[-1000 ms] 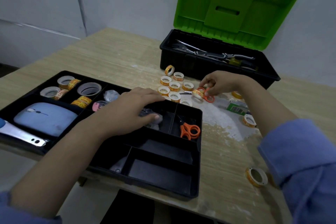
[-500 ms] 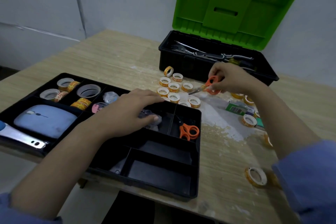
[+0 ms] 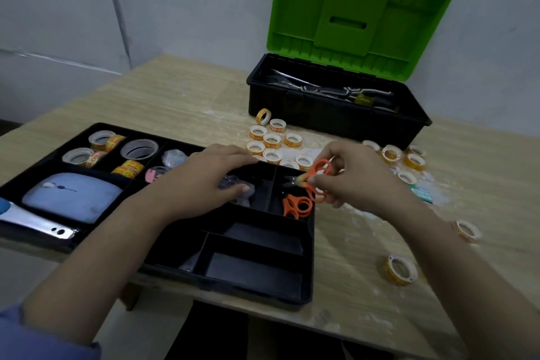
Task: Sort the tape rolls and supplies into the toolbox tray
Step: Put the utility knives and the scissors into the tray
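Note:
The black toolbox tray (image 3: pixel 306 286) lies at the table's near edge. My right hand (image 3: pixel 356 178) holds small orange scissors (image 3: pixel 320 175) just above the tray's right compartment, where another orange pair (image 3: pixel 296 206) lies. My left hand (image 3: pixel 204 181) rests palm down on the tray's middle compartment, fingers over a clear wrapped item (image 3: pixel 233 184). Several small yellow tape rolls (image 3: pixel 271 140) sit in a cluster behind the tray. Larger rolls (image 3: pixel 139 149) fill the tray's back left compartments.
An open black toolbox (image 3: pixel 336 114) with a green lid (image 3: pixel 356 14) stands at the back right, tools inside. Loose tape rolls (image 3: pixel 400 269) and a green packet (image 3: pixel 422 194) are scattered on the right. A blue pouch (image 3: pixel 70 196) and a metal tool (image 3: pixel 35 221) fill the tray's left.
My right hand picked the orange scissors up from the table beside the tape cluster and carried them toward me, over the tray's right compartment. My left hand stayed put.

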